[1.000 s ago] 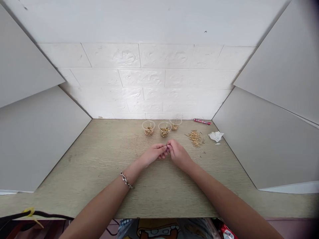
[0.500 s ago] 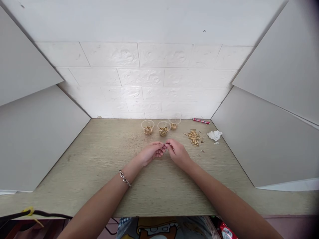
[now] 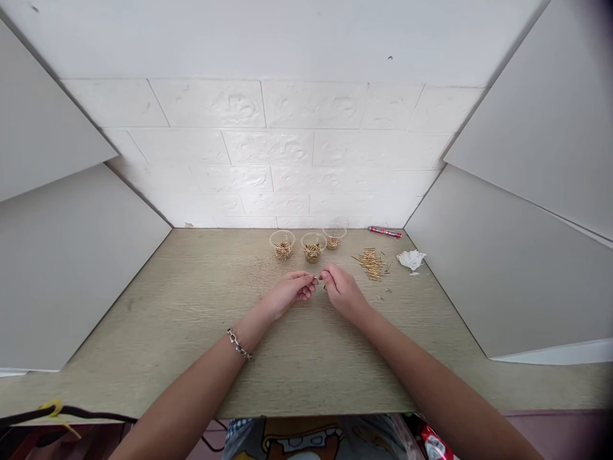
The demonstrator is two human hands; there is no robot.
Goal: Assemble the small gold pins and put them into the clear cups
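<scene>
Close together above the table, my left hand point(image 3: 293, 291) and my right hand point(image 3: 342, 294) face each other, thumbs and index fingers pinched, with a narrow gap between the fingertips. A tiny light-coloured piece shows at the left fingertips, too small to name. At the right fingertips there is a small dark bit; what that hand pinches is mostly hidden. Just beyond the hands stand a clear cup point(image 3: 282, 236) and a second clear cup point(image 3: 313, 239), both with small gold-coloured metal parts inside. To the right lies a pile of thin gold-coloured pins point(image 3: 371, 264).
Behind them stands a third clear cup point(image 3: 334, 232) with gold-coloured parts. A red pen-like stick point(image 3: 385, 232) lies by the wall, and crumpled white tissue point(image 3: 410, 259) lies right of the pins. Tiny bits dot the wooden table point(image 3: 191, 300). Grey panels point(image 3: 479, 255) flank both sides.
My fingertips, which met half a second ago, are now slightly apart; the right hand has tilted a little. The whole view has shifted slightly.
</scene>
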